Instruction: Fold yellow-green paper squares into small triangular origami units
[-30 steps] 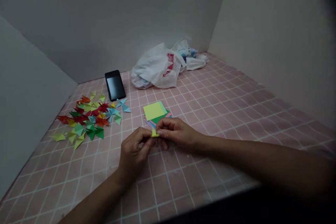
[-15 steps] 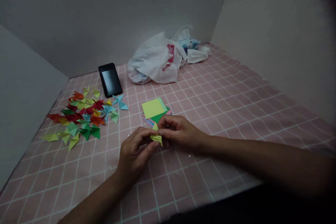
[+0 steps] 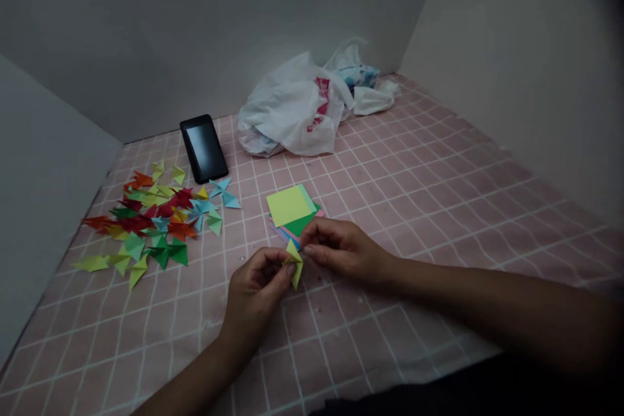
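The left hand [image 3: 257,292] pinches a folded yellow paper [image 3: 295,265] near the paper stack [image 3: 288,205]; the right hand [image 3: 344,250] is just beside it, thumb and forefinger close together (one cannot tell whether they meet).

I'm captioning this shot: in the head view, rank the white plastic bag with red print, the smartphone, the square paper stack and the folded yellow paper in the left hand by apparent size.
1. White plastic bag with red print
2. Smartphone and square paper stack: too alike to rank
3. Folded yellow paper, smallest
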